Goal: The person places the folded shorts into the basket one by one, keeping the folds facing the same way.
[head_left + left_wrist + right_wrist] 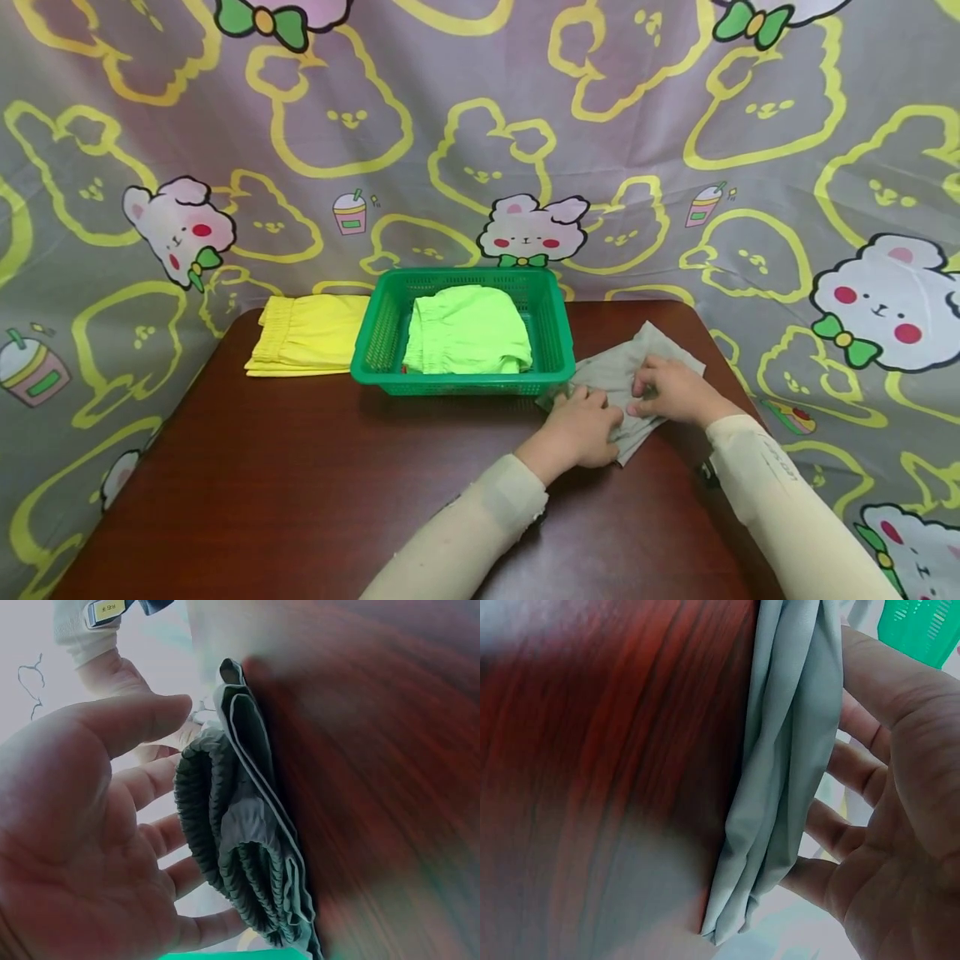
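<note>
A folded pair of grey pants [611, 371] lies on the table beside the basket's right end. In the left wrist view its gathered elastic waistband [199, 795] shows edge-on, in several layers. My left hand [583, 425] rests on the near left part of the pants, fingers spread and loosely bent over the top. On their right part, my right hand [678, 390] touches the cloth with its fingertips. The right wrist view shows the pants' folded side [780, 765] beside the thumb and spread fingers [855, 769].
A green plastic basket [465, 385] stands at the back middle, holding a folded lime-green garment [472, 329] with a gathered band. Left of it lies a folded yellow garment [307, 333]. A patterned cloth [480, 150] hangs behind the dark wooden table [300, 483].
</note>
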`<control>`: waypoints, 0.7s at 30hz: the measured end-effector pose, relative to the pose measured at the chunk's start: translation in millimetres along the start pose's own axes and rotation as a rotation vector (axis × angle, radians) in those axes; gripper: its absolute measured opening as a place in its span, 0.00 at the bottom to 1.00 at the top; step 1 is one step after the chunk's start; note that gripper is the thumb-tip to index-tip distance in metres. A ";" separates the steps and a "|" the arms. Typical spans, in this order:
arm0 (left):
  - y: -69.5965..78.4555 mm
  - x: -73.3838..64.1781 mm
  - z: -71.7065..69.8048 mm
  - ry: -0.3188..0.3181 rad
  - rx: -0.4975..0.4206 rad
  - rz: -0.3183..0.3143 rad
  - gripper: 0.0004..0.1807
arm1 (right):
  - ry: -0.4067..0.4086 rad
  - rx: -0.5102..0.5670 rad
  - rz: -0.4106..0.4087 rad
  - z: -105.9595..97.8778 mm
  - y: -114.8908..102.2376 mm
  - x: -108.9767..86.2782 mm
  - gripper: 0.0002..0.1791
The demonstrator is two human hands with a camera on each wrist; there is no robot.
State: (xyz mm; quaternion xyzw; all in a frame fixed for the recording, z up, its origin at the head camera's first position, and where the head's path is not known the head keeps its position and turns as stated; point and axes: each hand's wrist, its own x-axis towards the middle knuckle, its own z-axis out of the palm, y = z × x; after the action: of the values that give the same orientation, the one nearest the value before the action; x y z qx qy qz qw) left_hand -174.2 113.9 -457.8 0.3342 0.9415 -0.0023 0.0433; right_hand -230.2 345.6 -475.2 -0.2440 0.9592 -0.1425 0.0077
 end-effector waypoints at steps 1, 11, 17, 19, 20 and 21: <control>0.4 -0.9 -0.4 -0.001 0.001 -0.002 0.17 | 0.002 -0.001 -0.002 0.6 -1.2 -0.5 0.14; 2.5 -12.4 -2.8 0.022 0.043 -0.020 0.14 | 0.000 -0.015 0.032 4.9 -15.6 -4.8 0.15; 3.3 -15.1 -0.7 0.020 0.046 -0.034 0.13 | -0.023 -0.043 0.042 4.6 -26.5 -6.9 0.15; 3.6 -15.4 -0.1 0.012 0.050 -0.041 0.14 | -0.028 -0.054 0.049 3.4 -33.1 -7.5 0.15; 3.6 -15.6 0.0 0.012 0.055 -0.042 0.13 | -0.028 -0.058 0.053 3.1 -35.8 -7.9 0.15; 3.5 -15.7 0.1 0.012 0.056 -0.044 0.13 | -0.028 -0.060 0.057 3.3 -38.2 -8.4 0.15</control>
State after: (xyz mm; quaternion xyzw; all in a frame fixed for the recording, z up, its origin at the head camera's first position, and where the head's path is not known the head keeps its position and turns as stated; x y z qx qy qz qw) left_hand -159.8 106.7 -456.5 0.3146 0.9484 -0.0274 0.0283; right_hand -204.7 316.5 -468.3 -0.2185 0.9694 -0.1101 0.0181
